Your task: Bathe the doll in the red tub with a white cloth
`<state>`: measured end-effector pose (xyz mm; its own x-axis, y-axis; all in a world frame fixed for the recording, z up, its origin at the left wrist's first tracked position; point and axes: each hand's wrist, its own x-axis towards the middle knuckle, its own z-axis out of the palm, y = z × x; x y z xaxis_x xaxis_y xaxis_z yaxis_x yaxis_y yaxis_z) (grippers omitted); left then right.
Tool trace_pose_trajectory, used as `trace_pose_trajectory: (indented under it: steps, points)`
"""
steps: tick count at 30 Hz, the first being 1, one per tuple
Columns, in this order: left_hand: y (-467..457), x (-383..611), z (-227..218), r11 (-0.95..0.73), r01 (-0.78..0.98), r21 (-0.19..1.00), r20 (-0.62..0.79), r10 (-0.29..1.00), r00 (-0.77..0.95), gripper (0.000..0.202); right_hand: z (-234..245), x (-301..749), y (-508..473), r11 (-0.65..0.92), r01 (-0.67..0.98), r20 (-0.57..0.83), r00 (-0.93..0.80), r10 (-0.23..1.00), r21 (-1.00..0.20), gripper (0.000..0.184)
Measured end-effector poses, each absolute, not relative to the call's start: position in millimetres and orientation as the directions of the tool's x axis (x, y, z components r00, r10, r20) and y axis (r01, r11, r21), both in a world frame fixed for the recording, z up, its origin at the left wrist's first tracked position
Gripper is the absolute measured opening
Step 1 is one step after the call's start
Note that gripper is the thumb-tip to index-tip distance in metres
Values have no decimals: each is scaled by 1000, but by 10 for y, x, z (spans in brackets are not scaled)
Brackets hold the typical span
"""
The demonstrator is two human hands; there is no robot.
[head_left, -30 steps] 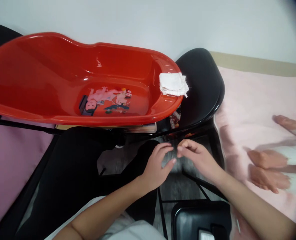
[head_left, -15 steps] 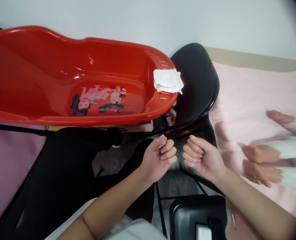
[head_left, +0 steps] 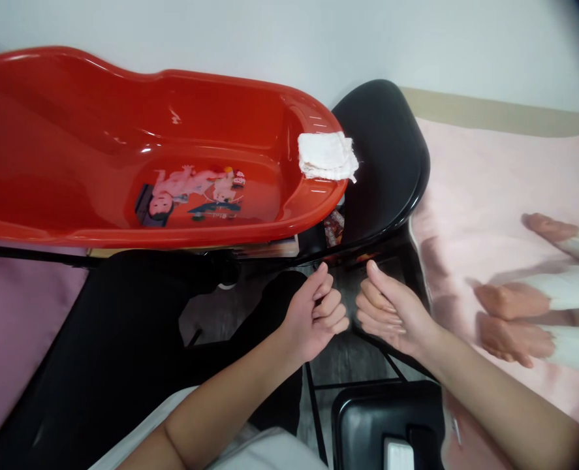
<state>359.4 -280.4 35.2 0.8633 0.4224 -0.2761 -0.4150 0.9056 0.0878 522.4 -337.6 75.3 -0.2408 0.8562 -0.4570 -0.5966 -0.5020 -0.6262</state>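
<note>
My left hand [head_left: 316, 316] and my right hand [head_left: 391, 310] face each other in mid-air, a small gap between them. Both are curled into loose fists with the thumbs pointing up, and I see nothing in either one. Beyond them stands a glossy red baby bathtub [head_left: 220, 108], with a picture of a baby [head_left: 191, 186] visible on its bottom. A folded white gauze cloth [head_left: 324, 156] lies over the tub's right rim, apart from my hands.
A black chair [head_left: 387, 156] stands against the tub's right end. On a pink sheet [head_left: 465, 183] to the right lie the limbs of a baby doll [head_left: 514, 300] in white clothes. A black stool [head_left: 362, 418] holding a small white object [head_left: 399, 455] is below; someone's dark-trousered leg [head_left: 117, 339] is at left.
Both thumbs have lifted from the curled fingers and now point upward. My hands have stayed in nearly the same place, and the view has shifted slightly.
</note>
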Motion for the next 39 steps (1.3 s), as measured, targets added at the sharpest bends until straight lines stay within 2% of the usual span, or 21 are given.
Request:
trace_pose_trajectory:
  steps: [3, 6, 8, 10, 11, 12, 13, 14, 15, 16, 17, 18, 19, 20, 21, 23, 29, 32, 35, 37, 39]
  points:
    - [-2815, 3580, 326, 906, -416, 76, -242, 422, 874, 58, 752, 5224, -3368, -515, -552, -458, -252, 852, -655, 71]
    - [-2815, 3556, 306, 901, -431, 43, -229, 429, 874, 55, 737, 5209, -3369, -502, -411, -456, -212, 864, -761, 69]
    - [-2819, 3541, 291, 893, -448, 41, -228, 445, 866, 54, 717, 5200, -3373, -445, -213, -427, -127, 895, -870, 68]
    - [-2832, 3530, 267, 879, -466, 100, -246, 475, 845, 56, 684, 5206, -3371, -325, 111, -331, -43, 942, -939, 65]
    - [-2841, 3523, 249, 864, -472, 176, -264, 504, 823, 57, 659, 5215, -3367, -237, 311, -257, -26, 966, -920, 63]
    - [-2849, 3513, 226, 825, -475, 306, -288, 556, 779, 58, 629, 5228, -3360, -136, 509, -178, -34, 984, -850, 57]
    - [-2854, 3497, 200, 741, -451, 497, -301, 635, 712, 58, 592, 5243, -3352, -31, 678, -101, -64, 993, -734, 48]
    - [-2854, 3473, 170, 581, -377, 722, -271, 738, 619, 56, 548, 5258, -3344, 66, 803, -33, -105, 994, -592, 36]
    - [-2845, 3439, 137, 330, -240, 913, -162, 834, 528, 51, 497, 5273, -3337, 141, 886, 16, -149, 989, -442, 24]
    - [-2828, 3394, 104, 20, -62, 998, 13, 876, 481, 39, 441, 5286, -3332, 194, 933, 47, -189, 981, -304, 25]
    - [-2803, 3340, 70, -286, 111, 952, 196, 846, 497, 22, 378, 5295, -3331, 227, 956, 63, -219, 974, -186, 37]
    - [-2773, 3278, 36, -532, 237, 813, 332, 758, 561, 9, 312, 5301, -3334, 240, 967, 69, -234, 970, -84, 48]
    - [-2742, 3210, 2, -699, 307, 646, 402, 653, 642, 24, 243, 5304, -3341, 241, 970, 67, -241, 968, -1, 56]
    - [-2711, 3139, -32, -797, 343, 498, 415, 566, 712, 39, 175, 5305, -3349, 235, 970, 61, -239, 969, 61, 61]
    - [-2684, 3067, -65, -845, 376, 381, 391, 516, 762, 49, 112, 5306, -3357, 232, 967, 58, -239, 969, 104, 63]
    - [-2644, 2927, -131, -866, 434, 249, 338, 497, 799, 55, 10, 5310, -3364, 256, 954, 61, -269, 961, 157, 64]
    - [-2616, 2516, -283, -881, 457, 120, 346, 468, 813, 53, 70, 5257, -3360, 294, 924, 192, -343, 920, 244, 61]
    - [-2599, 2334, -333, -912, 403, 71, 409, 395, 822, 53, 296, 5173, -3479, 270, 944, 305, -318, 898, 189, 52]
    - [-2551, 2256, -400, -946, 320, 57, 503, 304, 809, 51, 602, 5259, -3749, 175, 985, 464, -160, 871, 11, 38]
    - [-2517, 2300, -450, -959, 275, 67, 567, 263, 781, 46, 830, 5509, -4016, 50, 982, 610, 73, 789, -182, 30]
    - [-2510, 2425, -490, -965, 244, 98, 617, 251, 746, 39, 1049, 5914, -4358, -85, 899, 720, 397, 569, -429, 17]
